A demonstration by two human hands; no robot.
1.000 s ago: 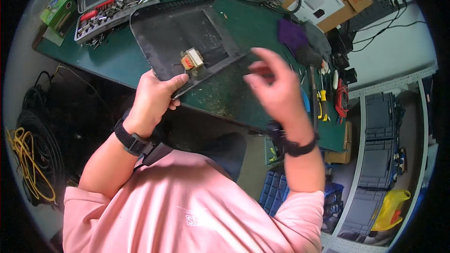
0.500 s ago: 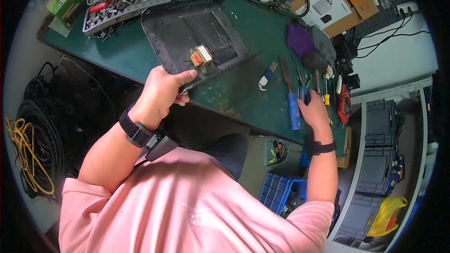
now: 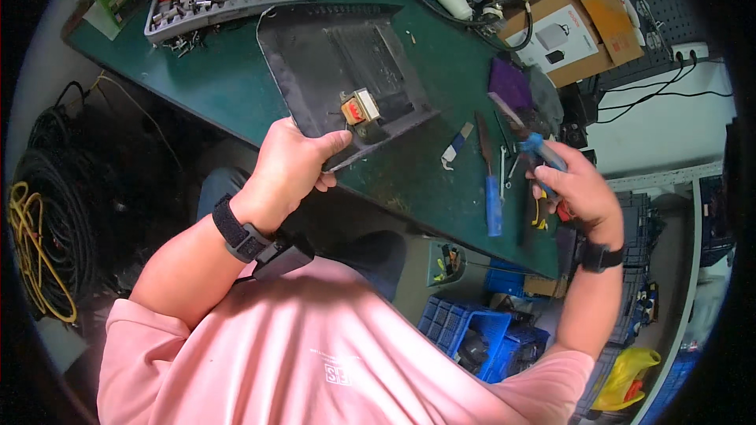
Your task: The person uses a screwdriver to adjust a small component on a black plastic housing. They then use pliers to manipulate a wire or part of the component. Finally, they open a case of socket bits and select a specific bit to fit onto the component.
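Observation:
My left hand [image 3: 303,153] grips the near corner of a black sheet-metal panel [image 3: 315,59], thumb on top and fingers underneath. On the panel, just beyond my thumb, sits a small transformer [image 3: 362,107] with a pale top and a red-orange side. My right hand [image 3: 579,187] is closed round a blue-handled tool [image 3: 543,149], raised over the right side of the bench. Motion blurs its far end, so I cannot tell its exact kind. Left of that hand lie a long blue-handled file [image 3: 494,203], a wrench [image 3: 503,173] and a small blue-and-white tool [image 3: 457,145].
A grey socket set case [image 3: 228,4] stands open at the far left of the green bench [image 3: 425,71]. A cardboard box [image 3: 579,27], a purple cloth [image 3: 510,83] and cables lie at the back right. Blue crates [image 3: 453,329] are below, with coiled hoses [image 3: 59,228] at left.
My right hand has lifted the blue-handled tool off the bench and moved right. My left hand still holds the panel. The whole view has shifted slightly.

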